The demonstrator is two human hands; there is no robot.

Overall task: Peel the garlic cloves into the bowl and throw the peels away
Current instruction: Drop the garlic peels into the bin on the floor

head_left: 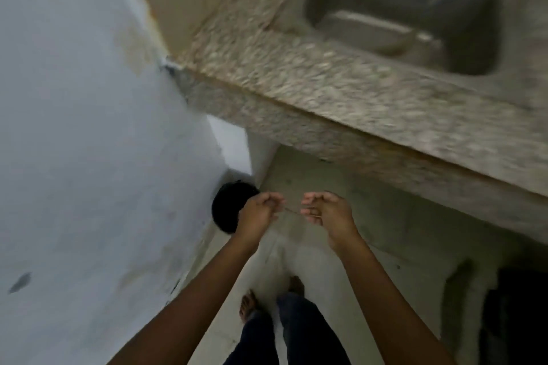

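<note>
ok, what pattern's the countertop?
Speckled beige-and-grey stone countertop, blurred, seen in the head view.

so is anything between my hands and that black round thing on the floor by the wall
Nothing visible does. The left hand overlaps the black round thing, likely a bin, in view; the right hand is beside it, a thin strip pinched between them.

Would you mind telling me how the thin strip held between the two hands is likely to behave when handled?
The thin strip looks hair-fine beside the left hand and right hand pinching its ends, so probably nearly weightless and floppy. Being that slender, it likely tears easily and may drift rather than drop. Blur hides detail.
</note>
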